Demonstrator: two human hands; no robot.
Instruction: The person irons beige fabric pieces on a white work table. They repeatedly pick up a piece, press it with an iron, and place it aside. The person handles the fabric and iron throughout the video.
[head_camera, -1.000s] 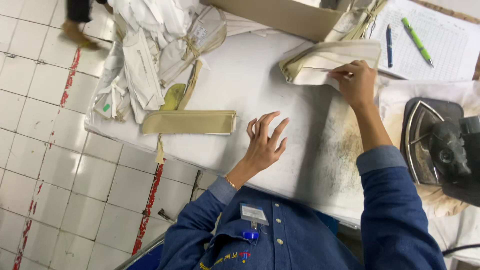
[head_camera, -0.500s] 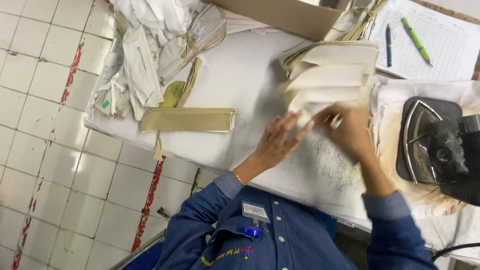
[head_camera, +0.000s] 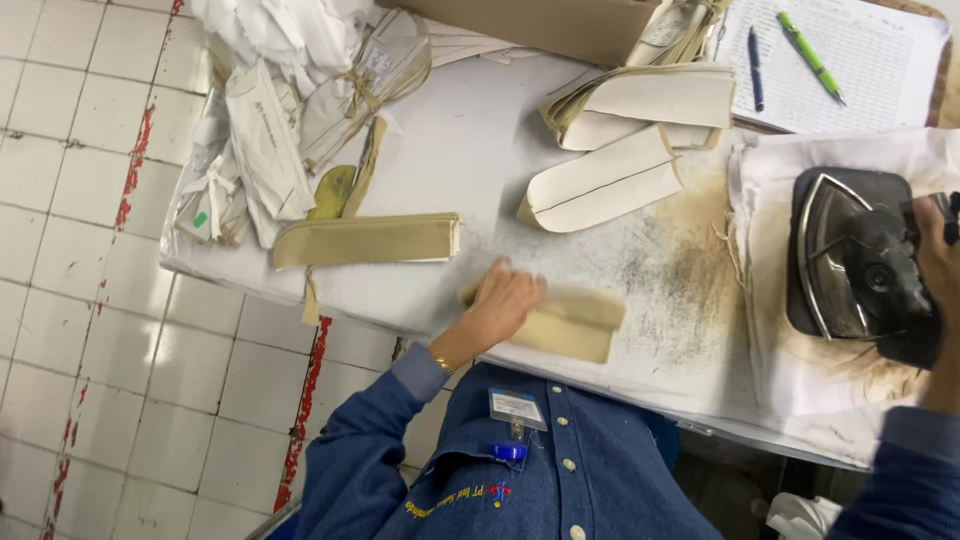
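Note:
My left hand (head_camera: 503, 298) presses flat on a tan folded fabric piece (head_camera: 572, 322) near the front edge of the white padded table (head_camera: 470, 150). At the far right, my right hand (head_camera: 938, 262) is wrapped around the handle of a dark iron (head_camera: 855, 262). The iron rests on a scorched white cloth (head_camera: 770, 330). A white folded piece with a dark centre line (head_camera: 600, 185) lies behind the tan one. Further back sits a stack of cream pieces (head_camera: 655, 100).
A flat stack of tan fabric (head_camera: 365, 240) lies at the left, with tied bundles of white pieces (head_camera: 270, 110) behind it. A cardboard box (head_camera: 540, 25) stands at the back. A lined sheet (head_camera: 850, 70) holds a green pen (head_camera: 810, 55) and a blue pen (head_camera: 757, 65). Tiled floor (head_camera: 80, 300) lies to the left.
Both hands were at the stack of cream pieces. My left hand has since drawn a tan piece to the front edge, and my right hand has gone to the iron.

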